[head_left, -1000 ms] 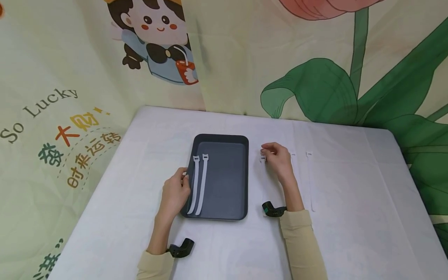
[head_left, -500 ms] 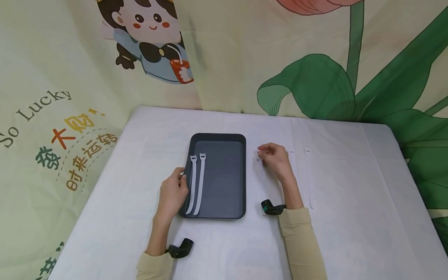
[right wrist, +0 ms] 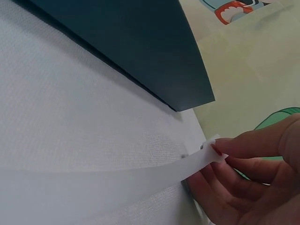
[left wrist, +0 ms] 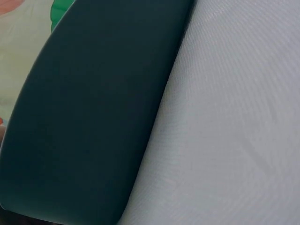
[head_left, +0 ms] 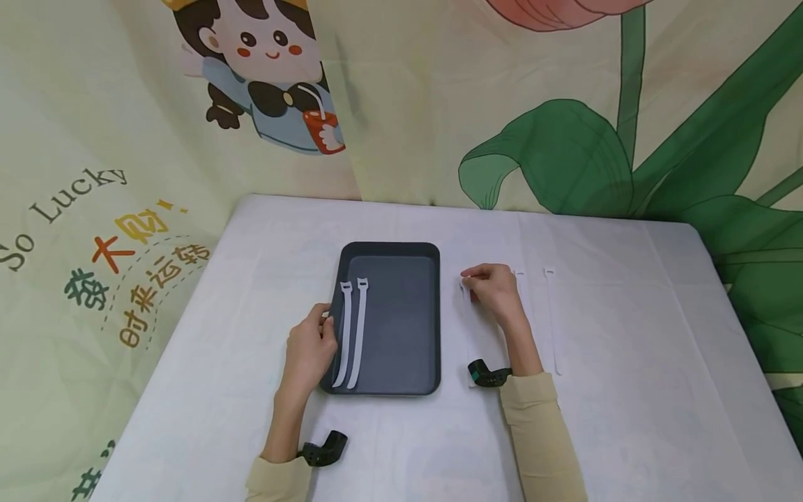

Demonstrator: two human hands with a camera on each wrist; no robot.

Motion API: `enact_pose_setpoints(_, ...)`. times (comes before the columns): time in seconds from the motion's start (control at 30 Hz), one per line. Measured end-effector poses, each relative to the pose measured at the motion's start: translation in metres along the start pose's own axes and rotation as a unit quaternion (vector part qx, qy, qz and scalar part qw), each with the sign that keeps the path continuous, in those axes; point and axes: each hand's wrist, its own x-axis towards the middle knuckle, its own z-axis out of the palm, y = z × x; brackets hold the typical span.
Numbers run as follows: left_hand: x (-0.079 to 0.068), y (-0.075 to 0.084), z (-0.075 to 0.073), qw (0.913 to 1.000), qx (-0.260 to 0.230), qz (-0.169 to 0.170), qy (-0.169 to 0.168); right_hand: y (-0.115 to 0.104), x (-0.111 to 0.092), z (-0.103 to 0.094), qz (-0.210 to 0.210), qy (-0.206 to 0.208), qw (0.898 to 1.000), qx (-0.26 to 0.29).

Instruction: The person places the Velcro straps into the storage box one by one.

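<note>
In the head view a dark grey tray (head_left: 398,321) lies on the white-covered table. Two white hook-and-loop cable ties (head_left: 358,333) lie side by side along its left part. My left hand (head_left: 310,345) holds the tray's left rim. To the right of the tray my right hand (head_left: 498,293) pinches the slotted head end of another white cable tie (right wrist: 159,173) between thumb and fingertip. In the right wrist view that end is raised from the cloth, while the strap trails toward the camera. The left wrist view shows the tray's side wall (left wrist: 89,108) but hardly any of the hand.
More white cable ties lie right of my right hand: one cable tie (head_left: 550,321) in plain sight, another partly behind the hand. They barely stand out from the white tablecloth (head_left: 652,362). A printed curtain (head_left: 401,104) hangs behind the table.
My right thumb and fingers have closed over the cable tie's head, which showed just below them a second ago. The left hand stays at the tray. The head view has shifted slightly.
</note>
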Motion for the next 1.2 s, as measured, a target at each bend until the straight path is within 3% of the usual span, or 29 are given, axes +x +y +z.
enact_pose_setpoints(0.43,-0.001,-0.001,0.001,1.0,0.003,0.002,0.006,0.002,-0.001,-0.002,-0.024,-0.012,1.0,0.0)
enact_pose_setpoints(0.7,0.001,-0.002,0.003,1.0,0.003,0.001,0.003,-0.001,-0.001,-0.001,-0.04,0.018,0.999,0.004)
enact_pose_setpoints(1.2,0.0,-0.001,0.001,1.0,0.003,0.006,0.005,-0.012,-0.001,-0.003,-0.076,0.035,0.996,0.03)
